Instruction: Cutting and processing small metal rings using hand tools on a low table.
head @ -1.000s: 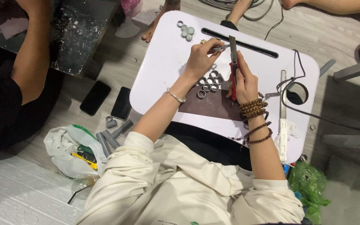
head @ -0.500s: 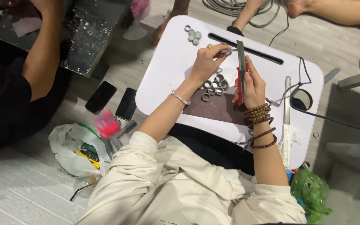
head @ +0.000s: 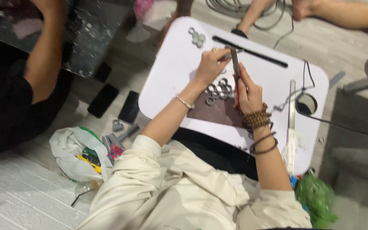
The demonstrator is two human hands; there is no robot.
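Pliers (head: 235, 68) upright over white counter (head: 171, 81), red handles clamped in your right hand (head: 248, 89). Stiff, likely heavy; hold low on handles. Left hand (head: 209, 66) pinches small part at tip. Metal rings (head: 219, 88) just below.

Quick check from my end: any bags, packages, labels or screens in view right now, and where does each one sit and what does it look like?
Two phones, screens dark: flat black rectangles on the floor left of the white lap table.
White plastic bag: crumpled and open, on the floor by the left elbow, tools inside.
Green plastic bag: crumpled, on the floor by the right elbow.
No labels or signs can be made out.
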